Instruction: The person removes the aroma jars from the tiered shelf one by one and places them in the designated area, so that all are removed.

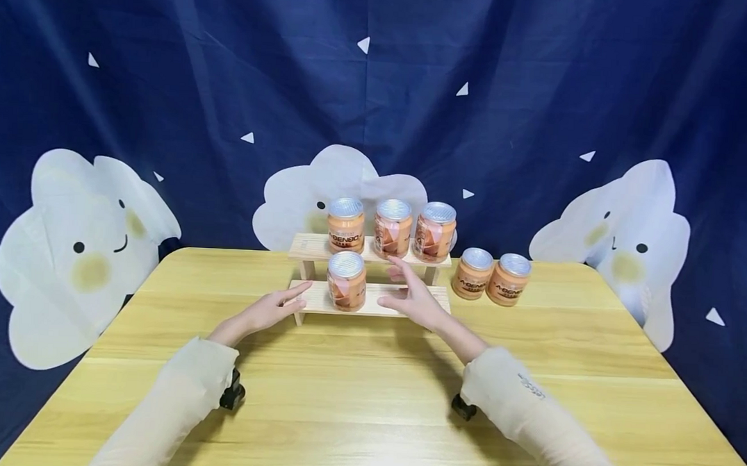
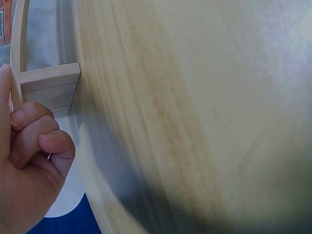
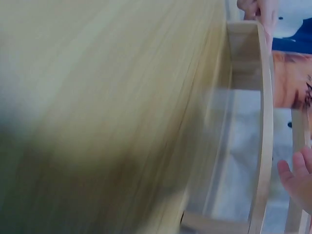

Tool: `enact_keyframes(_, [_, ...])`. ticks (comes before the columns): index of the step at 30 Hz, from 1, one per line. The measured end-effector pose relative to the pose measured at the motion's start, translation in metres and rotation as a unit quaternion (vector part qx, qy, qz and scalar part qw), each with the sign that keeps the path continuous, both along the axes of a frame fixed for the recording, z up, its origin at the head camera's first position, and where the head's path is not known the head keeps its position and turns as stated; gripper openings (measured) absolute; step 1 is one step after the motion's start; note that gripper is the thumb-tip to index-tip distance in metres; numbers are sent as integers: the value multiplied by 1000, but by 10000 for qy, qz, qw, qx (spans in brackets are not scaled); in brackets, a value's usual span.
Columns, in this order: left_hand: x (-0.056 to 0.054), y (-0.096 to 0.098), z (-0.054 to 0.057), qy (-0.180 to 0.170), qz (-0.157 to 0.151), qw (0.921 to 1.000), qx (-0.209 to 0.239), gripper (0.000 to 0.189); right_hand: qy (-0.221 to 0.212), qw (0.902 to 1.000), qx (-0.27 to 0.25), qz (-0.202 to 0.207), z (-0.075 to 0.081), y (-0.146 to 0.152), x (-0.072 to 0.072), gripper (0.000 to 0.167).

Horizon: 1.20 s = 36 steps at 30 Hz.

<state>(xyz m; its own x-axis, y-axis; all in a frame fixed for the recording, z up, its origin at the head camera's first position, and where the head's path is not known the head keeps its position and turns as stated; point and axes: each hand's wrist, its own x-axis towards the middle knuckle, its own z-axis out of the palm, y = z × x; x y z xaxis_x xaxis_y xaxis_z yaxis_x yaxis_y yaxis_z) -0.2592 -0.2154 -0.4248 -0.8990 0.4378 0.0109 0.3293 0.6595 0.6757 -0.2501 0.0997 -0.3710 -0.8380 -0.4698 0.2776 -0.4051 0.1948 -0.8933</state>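
A two-step wooden stand (image 1: 380, 297) sits on the table, its lower board carrying one orange-labelled jar (image 1: 347, 287) with a silver lid. Three similar jars line the upper board, including a middle jar (image 1: 392, 230). At the left end of the lower board, my left hand (image 1: 268, 310) grips the wood; the left wrist view shows several curled fingers (image 2: 34, 129) against the board's end. My right hand (image 1: 417, 301) hovers over the right part of the lower board, fingers spread and holding nothing. A gap separates it from the lower jar.
Two more jars, a nearer-left one (image 1: 472, 273) and one beside it (image 1: 508, 280), stand on the table right of the stand. The wooden table (image 1: 366, 399) stretches toward me. Behind hangs a dark blue curtain (image 1: 367, 87) with cloud faces.
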Motion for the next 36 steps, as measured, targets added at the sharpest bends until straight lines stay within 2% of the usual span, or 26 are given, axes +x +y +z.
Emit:
enact_keyframes(5, [-1,1,-2,-69,28,10000,62,56,-74,9998,75,140,7,-21,4,78])
enact_keyframes(11, [-2,0,-1,-92,67,9999,95,56,-175,9994,-248,174,9,-44,4,86])
enact_keyframes(20, [-3,0,-3,-114,31,9997,199,56,667,9971,-143,-332,7,-64,7,87])
enact_keyframes(21, [-3,0,-3,-136,49,9997,209,56,716,9966,-137,-371,6,-64,8,86])
enact_keyframes(25, [-3,0,-4,-101,18,9998,195,56,940,9944,-115,-462,-11,-63,-4,85])
enact_keyframes(28, [-1,0,-4,-49,-23,9998,192,55,924,9946,-206,-422,-15,-57,-6,83])
enact_keyframes(30, [0,1,-3,-48,-15,9998,194,55,852,9953,-263,-391,-8,-51,0,82])
enact_keyframes(32, [0,1,-3,-81,-10,9998,205,55,732,9960,-344,-382,-9,-44,1,82])
enact_keyframes(36, [0,1,-2,-144,34,9997,210,55,766,9951,-215,-588,-24,-25,-8,86])
